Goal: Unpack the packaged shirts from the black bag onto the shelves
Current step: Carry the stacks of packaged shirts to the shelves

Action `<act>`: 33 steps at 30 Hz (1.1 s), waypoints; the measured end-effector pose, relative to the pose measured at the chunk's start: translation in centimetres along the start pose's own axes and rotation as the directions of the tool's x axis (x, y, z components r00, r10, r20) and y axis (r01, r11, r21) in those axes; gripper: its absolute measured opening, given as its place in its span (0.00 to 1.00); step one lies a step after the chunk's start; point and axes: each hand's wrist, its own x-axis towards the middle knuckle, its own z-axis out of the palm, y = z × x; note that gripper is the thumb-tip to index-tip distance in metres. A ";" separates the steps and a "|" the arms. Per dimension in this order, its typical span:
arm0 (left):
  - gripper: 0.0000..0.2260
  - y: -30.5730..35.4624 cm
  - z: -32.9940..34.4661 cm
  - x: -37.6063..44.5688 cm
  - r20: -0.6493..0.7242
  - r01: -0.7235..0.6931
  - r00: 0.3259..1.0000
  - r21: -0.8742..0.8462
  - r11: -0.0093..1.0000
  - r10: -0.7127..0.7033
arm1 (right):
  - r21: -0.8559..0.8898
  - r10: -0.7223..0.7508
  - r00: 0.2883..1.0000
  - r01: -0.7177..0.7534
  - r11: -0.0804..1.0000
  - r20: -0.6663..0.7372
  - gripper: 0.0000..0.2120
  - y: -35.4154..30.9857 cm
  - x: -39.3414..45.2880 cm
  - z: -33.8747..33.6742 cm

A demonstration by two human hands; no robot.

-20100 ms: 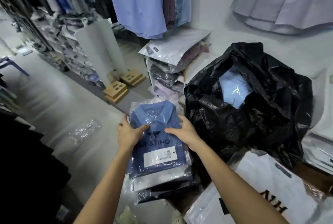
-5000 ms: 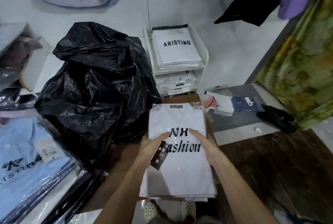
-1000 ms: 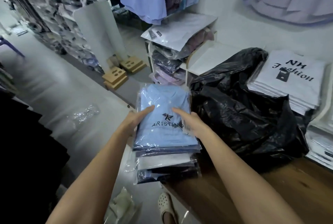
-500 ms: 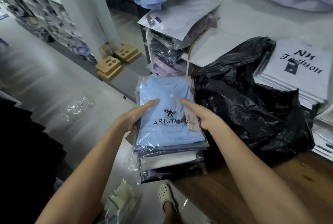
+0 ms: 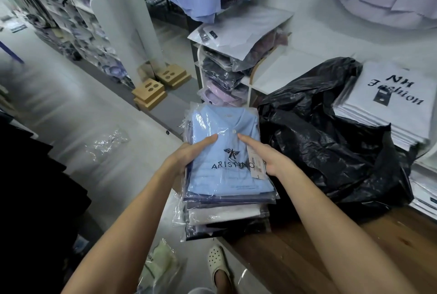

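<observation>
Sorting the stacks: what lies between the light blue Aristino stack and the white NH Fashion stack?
In the head view, the crumpled black plastic bag lies between them on the wooden surface.

Both bare forearms reach forward from the near edge, converging; the left hand point(image 5: 189, 154) lies flat, thumb extended toward the middle; the right hand point(image 5: 267, 155) mirrors it, fingers straight, thumbs nearly meeting.
</observation>
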 end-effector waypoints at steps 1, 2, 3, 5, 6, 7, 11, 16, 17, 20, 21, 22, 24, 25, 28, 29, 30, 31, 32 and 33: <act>0.53 0.1 0.2 -0.2 -0.012 0.007 1.000 0.004 1.000 -0.007 | -0.003 -0.012 1.000 0.012 1.000 -0.003 0.48 0.0 -0.2 -0.2; 0.55 0.3 0.5 -0.3 -0.038 0.006 0.999 0.011 1.000 -0.005 | -0.003 -0.024 1.000 0.024 1.000 -0.005 0.48 0.1 -0.2 -0.5; 0.55 0.4 0.8 -0.4 -0.061 0.001 0.998 0.017 1.000 0.000 | 0.001 -0.031 0.999 0.031 1.000 -0.006 0.47 0.1 -0.4 -0.7; 0.54 0.6 1.6 -0.8 -0.086 -0.041 0.995 -0.005 0.999 0.040 | 0.008 -0.052 0.999 0.052 0.999 0.004 0.46 0.1 -1.0 -1.3; 0.52 0.6 2.1 -1.2 -0.082 -0.060 0.995 -0.054 0.997 0.055 | 0.000 -0.059 0.998 0.059 0.998 0.007 0.46 -0.1 -1.6 -1.5; 0.49 0.5 2.4 -1.6 -0.058 -0.055 0.997 -0.106 0.993 0.049 | 0.004 -0.071 0.997 0.071 0.997 0.014 0.44 -0.1 -1.9 -1.8; 0.47 -0.5 3.5 -2.1 0.081 0.011 0.997 -0.148 0.989 0.001 | 0.006 -0.061 0.998 0.061 0.998 0.025 0.34 0.7 -2.6 -2.4; 0.47 -1.8 4.0 0.4 0.135 0.054 0.990 -0.082 0.995 -0.043 | 0.083 -0.030 0.998 0.025 0.996 0.061 0.24 1.1 -4.2 -3.1; 0.47 -2.4 4.1 1.6 0.149 0.066 0.987 -0.071 0.995 -0.055 | 0.094 -0.027 0.998 0.021 0.995 0.058 0.24 1.2 -4.5 -3.5; 0.46 -2.2 4.9 0.8 0.208 0.073 0.976 -0.068 0.995 -0.058 | 0.099 0.008 0.998 -0.014 0.995 0.060 0.31 1.9 -4.8 -4.5; 0.47 -1.6 5.3 -0.7 0.218 0.073 0.974 -0.065 0.995 -0.057 | 0.107 0.008 0.998 -0.015 0.994 0.059 0.34 2.2 -4.9 -4.7; 0.48 -0.9 5.7 -2.1 0.215 0.059 0.976 -0.069 0.996 -0.043 | 0.103 0.007 0.999 -0.013 0.995 0.054 0.38 2.4 -4.9 -5.0; 0.47 -0.8 6.2 -2.2 0.222 0.035 0.975 -0.082 0.996 -0.016 | 0.089 -0.009 0.999 0.005 0.996 0.042 0.40 2.5 -5.4 -5.3; 0.46 -0.8 6.1 -1.8 0.219 0.020 0.976 -0.093 0.995 0.001 | 0.094 -0.033 0.998 0.028 0.995 0.046 0.38 2.3 -5.9 -5.4; 0.44 0.3 5.8 -2.4 0.197 -0.053 0.976 -0.177 0.983 0.088 | 0.107 -0.136 0.989 0.129 0.986 0.062 0.39 1.0 -7.8 -5.8; 0.43 1.4 5.7 -3.6 0.195 -0.088 0.972 -0.205 0.975 0.129 | 0.122 -0.185 0.981 0.177 0.977 0.063 0.38 0.3 -8.6 -5.8; 0.41 2.6 5.8 -4.8 0.184 -0.139 0.965 -0.241 0.961 0.186 | 0.134 -0.244 0.968 0.234 0.963 0.060 0.37 -0.5 -9.6 -5.8; 0.38 3.8 5.8 -6.0 0.173 -0.191 0.954 -0.273 0.943 0.244 | 0.143 -0.314 0.948 0.305 0.942 0.047 0.37 -1.3 -10.5 -5.9; 0.35 5.1 5.8 -7.1 0.154 -0.253 0.939 -0.301 0.919 0.309 | 0.136 -0.385 0.923 0.378 0.916 0.025 0.41 -2.1 -11.5 -6.1; 0.33 6.4 5.9 -8.4 0.131 -0.310 0.921 -0.323 0.894 0.366 | 0.127 -0.449 0.893 0.446 0.886 -0.003 0.45 -3.0 -12.7 -6.3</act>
